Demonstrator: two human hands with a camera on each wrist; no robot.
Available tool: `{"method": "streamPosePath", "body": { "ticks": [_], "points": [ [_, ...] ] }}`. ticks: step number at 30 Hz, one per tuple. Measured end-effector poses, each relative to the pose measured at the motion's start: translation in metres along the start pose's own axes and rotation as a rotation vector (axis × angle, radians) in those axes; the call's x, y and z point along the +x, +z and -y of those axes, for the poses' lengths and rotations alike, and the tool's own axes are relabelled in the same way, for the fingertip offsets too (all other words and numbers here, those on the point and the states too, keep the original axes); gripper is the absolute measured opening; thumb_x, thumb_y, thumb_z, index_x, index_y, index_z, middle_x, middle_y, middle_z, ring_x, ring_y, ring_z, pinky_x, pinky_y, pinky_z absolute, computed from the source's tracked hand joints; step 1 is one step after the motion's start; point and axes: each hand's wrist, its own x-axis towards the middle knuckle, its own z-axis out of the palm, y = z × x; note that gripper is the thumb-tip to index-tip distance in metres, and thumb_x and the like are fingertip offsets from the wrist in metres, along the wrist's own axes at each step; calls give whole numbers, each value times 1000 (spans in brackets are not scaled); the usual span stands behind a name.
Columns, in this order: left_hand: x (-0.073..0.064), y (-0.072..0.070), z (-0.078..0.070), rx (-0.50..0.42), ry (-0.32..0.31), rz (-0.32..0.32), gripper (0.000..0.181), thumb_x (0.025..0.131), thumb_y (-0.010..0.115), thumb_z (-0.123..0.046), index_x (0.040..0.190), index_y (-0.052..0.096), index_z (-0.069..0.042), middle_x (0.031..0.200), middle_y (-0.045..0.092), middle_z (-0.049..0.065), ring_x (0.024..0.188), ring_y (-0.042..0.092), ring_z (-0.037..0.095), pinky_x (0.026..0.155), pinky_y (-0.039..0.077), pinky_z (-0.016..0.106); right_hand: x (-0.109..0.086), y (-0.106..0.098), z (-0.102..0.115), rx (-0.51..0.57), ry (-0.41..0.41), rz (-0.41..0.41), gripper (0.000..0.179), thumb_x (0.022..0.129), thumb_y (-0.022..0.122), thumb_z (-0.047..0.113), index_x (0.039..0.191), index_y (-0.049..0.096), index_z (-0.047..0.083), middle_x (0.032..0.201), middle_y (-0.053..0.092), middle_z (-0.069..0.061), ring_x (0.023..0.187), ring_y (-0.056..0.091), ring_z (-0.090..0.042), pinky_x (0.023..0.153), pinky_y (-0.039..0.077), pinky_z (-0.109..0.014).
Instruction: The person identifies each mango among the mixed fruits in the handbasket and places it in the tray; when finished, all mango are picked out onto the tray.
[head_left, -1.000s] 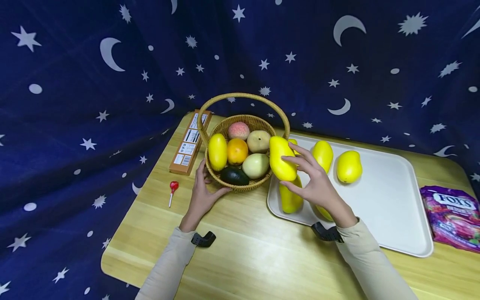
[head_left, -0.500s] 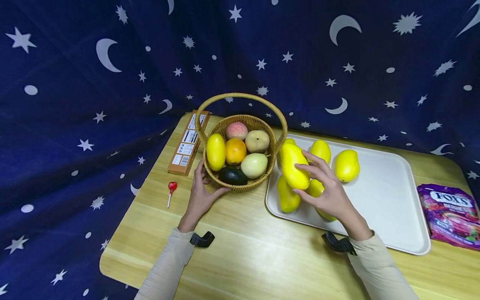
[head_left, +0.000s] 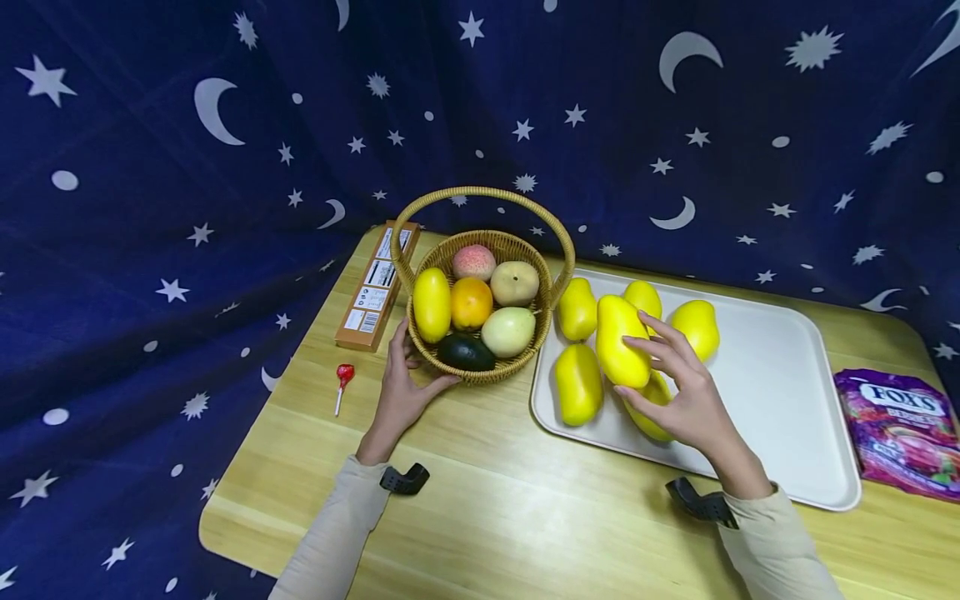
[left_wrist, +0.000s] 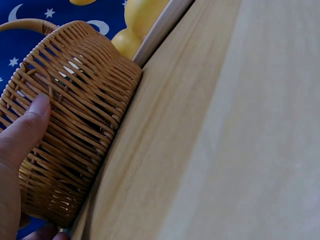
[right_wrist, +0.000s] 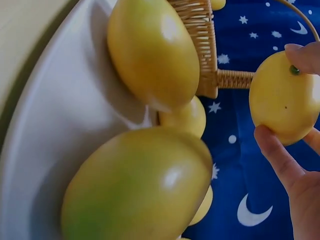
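Observation:
My left hand (head_left: pixel 403 398) grips the front left side of a wicker basket (head_left: pixel 487 377), its thumb (left_wrist: pixel 34 120) pressed against the weave in the left wrist view. Inside lie a yellow mango (head_left: pixel 432 305), an orange (head_left: pixel 472 302), a peach (head_left: pixel 474 261), a beige round fruit (head_left: pixel 515 283), a pale green pear (head_left: pixel 508 332) and a dark avocado (head_left: pixel 466 352). Over the white tray (head_left: pixel 772 400), my right hand (head_left: pixel 690 396) holds another mango (head_left: pixel 621 342) between thumb and fingers; the right wrist view shows it raised above the others. Several mangoes (head_left: pixel 578 385) rest on the tray's left half.
A long orange box (head_left: pixel 371 300) and a red lollipop (head_left: pixel 345 375) lie left of the basket. Right of the tray is a purple candy bag (head_left: pixel 900 429). The basket's tall handle (head_left: pixel 483 192) arches over the fruit. A dark blue starry cloth (head_left: pixel 480 100) hangs behind the table.
My right hand has carried the mango rightward, from beside the basket's rim to over the tray's mangoes. My left hand has stayed on the basket.

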Motion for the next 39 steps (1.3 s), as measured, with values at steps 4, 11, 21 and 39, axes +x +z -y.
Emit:
{"method": "streamPosePath", "body": {
  "ticks": [4, 11, 21, 39],
  "points": [
    [0, 1, 1, -1, 2, -4, 121, 69, 91, -26, 157, 9, -30, 148, 37, 10, 120, 52, 26, 88, 48, 38, -8, -5, -5, -12, 27, 8, 72, 57, 87, -11, 124, 65, 3, 151, 42, -12, 132, 44, -4, 90, 42, -5],
    [0, 2, 1, -7, 0, 0, 121, 68, 91, -25, 157, 9, -30, 146, 39, 12, 118, 51, 26, 88, 47, 41, -22, -17, -13, 14, 61, -14, 73, 57, 83, -17, 126, 62, -2, 152, 40, -15, 132, 45, -7, 90, 44, -5],
    [1, 2, 1, 1, -1, 11, 120, 70, 90, -27, 157, 8, -29, 147, 37, 12, 118, 51, 26, 88, 47, 40, -47, -32, -21, -12, 113, -89, 75, 49, 79, -28, 120, 61, -11, 147, 40, -26, 135, 40, -7, 87, 43, -2],
    [1, 0, 2, -4, 1, 7, 120, 69, 90, -28, 157, 8, -30, 147, 38, 11, 119, 51, 26, 88, 47, 40, -88, -43, -24, -38, 187, -78, 76, 53, 80, -24, 125, 61, -7, 151, 38, -20, 135, 40, -5, 89, 41, -2]
  ]
}}
